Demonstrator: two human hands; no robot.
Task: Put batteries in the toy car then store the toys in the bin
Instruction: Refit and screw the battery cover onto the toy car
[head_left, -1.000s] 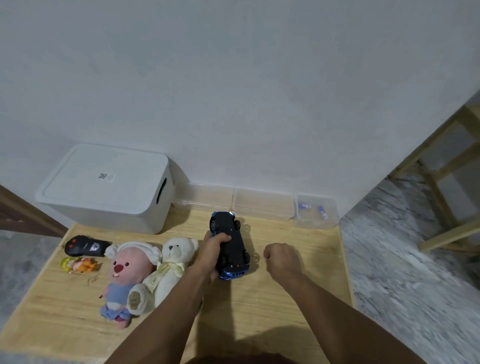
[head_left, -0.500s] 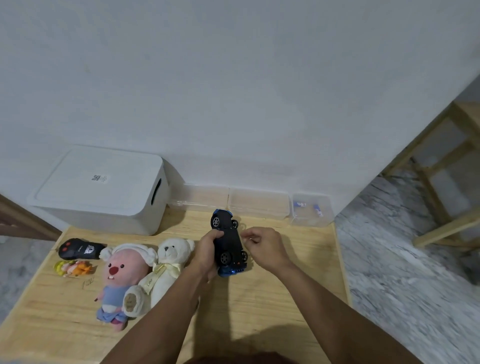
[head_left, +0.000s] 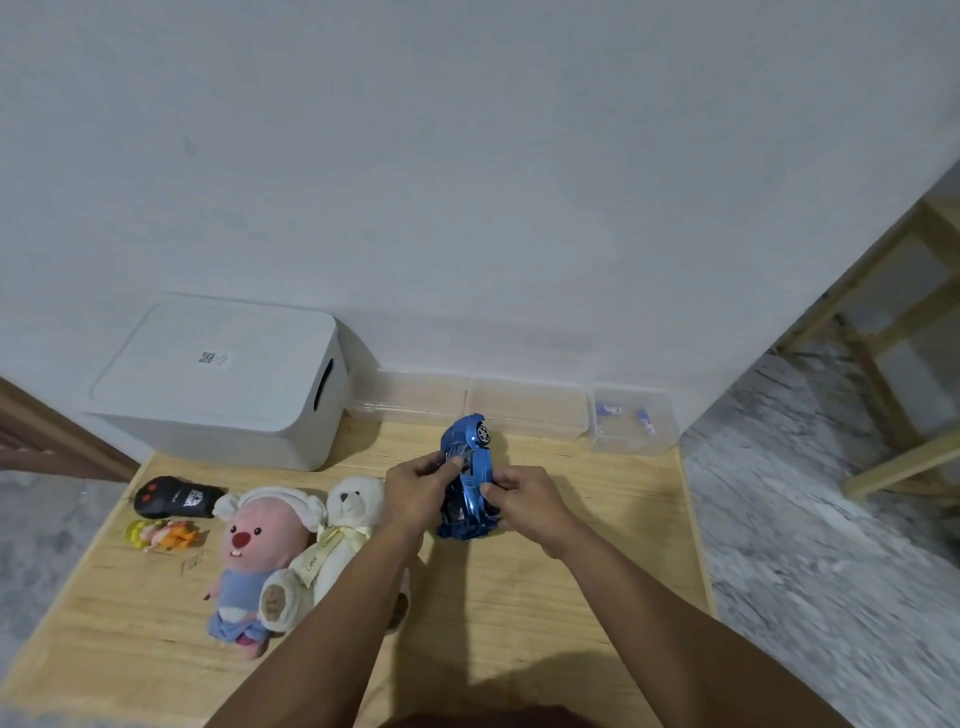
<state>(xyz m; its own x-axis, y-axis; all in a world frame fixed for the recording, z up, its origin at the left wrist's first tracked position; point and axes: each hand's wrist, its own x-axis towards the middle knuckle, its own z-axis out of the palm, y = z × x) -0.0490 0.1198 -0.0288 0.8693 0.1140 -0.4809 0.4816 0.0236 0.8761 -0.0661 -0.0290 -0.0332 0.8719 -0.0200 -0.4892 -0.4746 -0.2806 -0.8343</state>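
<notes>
A shiny blue toy car is held tilted on its side above the wooden table. My left hand grips its left side and my right hand grips its right side. Two small blue-and-white batteries lie in a clear box at the table's back right. The white lidded bin stands shut at the back left.
Left of my arm lie a white teddy bear, a pink plush, a black remote control and a small orange figure. Two clear trays line the wall. A wooden frame stands on the floor to the right.
The car has been lifted and rolled from underside-up onto its side, showing its blue body. My right hand came in from the table and took hold of the car.
</notes>
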